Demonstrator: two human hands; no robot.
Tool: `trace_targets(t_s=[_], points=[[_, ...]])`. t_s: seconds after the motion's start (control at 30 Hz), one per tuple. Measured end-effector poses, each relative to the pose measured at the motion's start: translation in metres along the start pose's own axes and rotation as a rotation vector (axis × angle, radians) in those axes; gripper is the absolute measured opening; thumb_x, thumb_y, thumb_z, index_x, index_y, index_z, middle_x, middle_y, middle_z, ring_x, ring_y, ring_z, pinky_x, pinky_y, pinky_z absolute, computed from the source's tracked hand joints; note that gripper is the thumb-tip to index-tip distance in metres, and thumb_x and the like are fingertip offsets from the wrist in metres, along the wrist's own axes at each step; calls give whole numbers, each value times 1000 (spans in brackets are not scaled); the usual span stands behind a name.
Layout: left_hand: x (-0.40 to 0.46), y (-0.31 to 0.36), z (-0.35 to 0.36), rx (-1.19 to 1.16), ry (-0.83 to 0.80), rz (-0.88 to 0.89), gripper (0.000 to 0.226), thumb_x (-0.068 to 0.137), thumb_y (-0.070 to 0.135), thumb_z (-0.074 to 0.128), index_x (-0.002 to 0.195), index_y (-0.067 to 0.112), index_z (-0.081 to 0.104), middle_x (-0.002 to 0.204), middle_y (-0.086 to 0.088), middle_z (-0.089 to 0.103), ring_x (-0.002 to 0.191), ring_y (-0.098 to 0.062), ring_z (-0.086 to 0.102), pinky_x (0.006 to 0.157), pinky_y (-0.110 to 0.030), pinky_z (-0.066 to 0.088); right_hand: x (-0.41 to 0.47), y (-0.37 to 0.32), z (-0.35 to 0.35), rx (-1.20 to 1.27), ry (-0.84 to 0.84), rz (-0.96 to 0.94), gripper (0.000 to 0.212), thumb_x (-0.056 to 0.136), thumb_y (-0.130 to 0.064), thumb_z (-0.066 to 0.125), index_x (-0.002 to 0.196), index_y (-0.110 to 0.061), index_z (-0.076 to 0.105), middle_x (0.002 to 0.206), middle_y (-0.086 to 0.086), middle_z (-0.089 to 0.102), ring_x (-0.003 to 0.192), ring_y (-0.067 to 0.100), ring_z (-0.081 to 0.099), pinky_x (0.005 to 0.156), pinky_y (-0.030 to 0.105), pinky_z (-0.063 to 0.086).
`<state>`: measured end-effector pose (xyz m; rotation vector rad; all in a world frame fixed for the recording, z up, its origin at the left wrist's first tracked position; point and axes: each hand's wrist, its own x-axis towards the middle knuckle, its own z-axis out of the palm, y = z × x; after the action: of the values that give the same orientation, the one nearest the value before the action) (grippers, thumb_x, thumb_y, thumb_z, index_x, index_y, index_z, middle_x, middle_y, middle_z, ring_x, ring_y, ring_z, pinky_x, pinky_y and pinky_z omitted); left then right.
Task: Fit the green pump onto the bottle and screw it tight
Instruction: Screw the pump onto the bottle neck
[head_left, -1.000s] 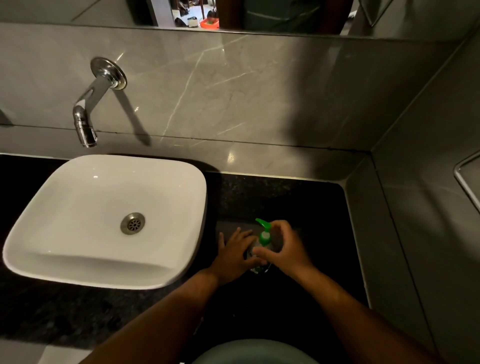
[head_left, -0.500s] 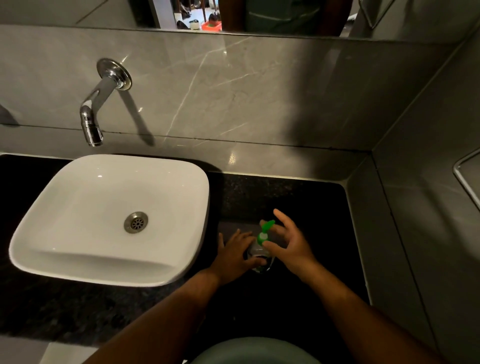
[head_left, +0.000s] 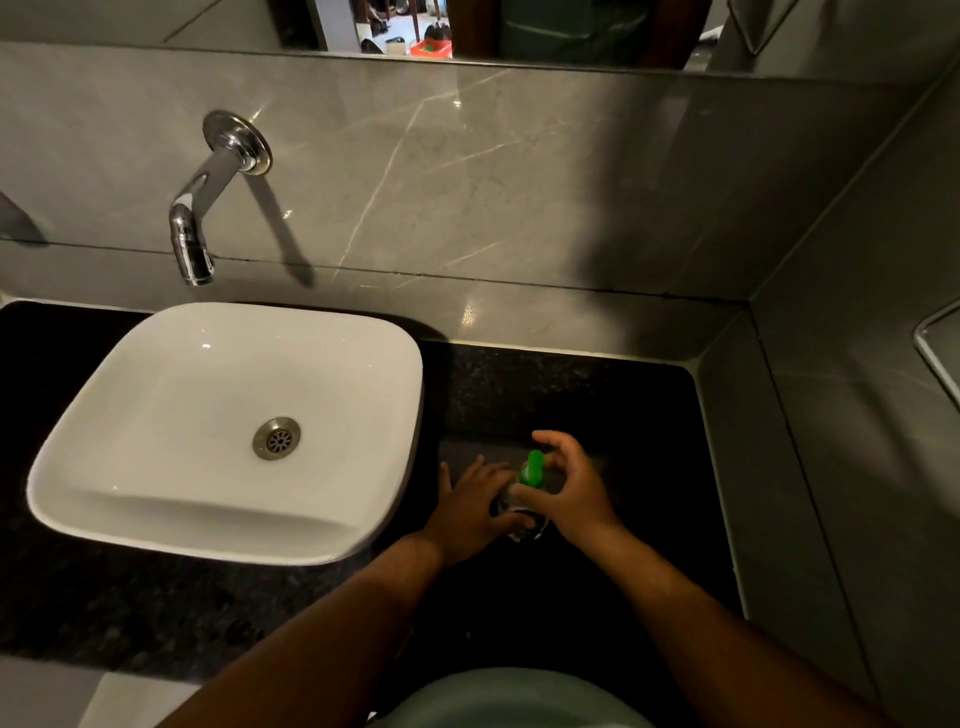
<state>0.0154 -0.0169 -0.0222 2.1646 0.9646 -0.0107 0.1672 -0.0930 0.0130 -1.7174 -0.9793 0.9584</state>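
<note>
Bottle: small clear plastic bottle (head_left: 521, 524) upright on the black speckled stone counter (head_left: 597, 395), right of the white square basin (head_left: 228, 431).
Left hand (head_left: 470, 506): wrapped round the bottle's body.
Right hand (head_left: 571, 486): fingers curled loosely round the bright green plastic pump (head_left: 533, 466) seated on the neck.

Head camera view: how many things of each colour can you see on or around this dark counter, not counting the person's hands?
White: 1, the square ceramic basin
Green: 1, the plastic pump on the bottle
Clear: 1, the small bottle, mostly hidden by the left hand and right hand
Chrome: 2, the wall tap and the round drain
Total: 5
</note>
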Motion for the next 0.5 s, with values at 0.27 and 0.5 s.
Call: trace_targets(t_s=[0.27, 0.5], points=[[2, -4, 2, 24, 5, -14, 81, 70, 74, 52, 139, 35, 38, 152, 10, 33, 145, -16, 8, 108, -64, -14, -4, -3, -12, 67, -182, 0, 60, 80, -4, 73, 133, -17, 48, 126, -8, 58, 110, -13, 55, 87, 6, 45], [3, -4, 2, 20, 24, 1, 82, 65, 81, 44, 136, 40, 37, 150, 11, 35, 145, -15, 9, 107, -60, -19, -3, -2, 2, 176, 19, 50, 50, 73, 1, 77, 113, -23, 59, 103, -11, 66, 98, 1, 66, 75, 7, 50]])
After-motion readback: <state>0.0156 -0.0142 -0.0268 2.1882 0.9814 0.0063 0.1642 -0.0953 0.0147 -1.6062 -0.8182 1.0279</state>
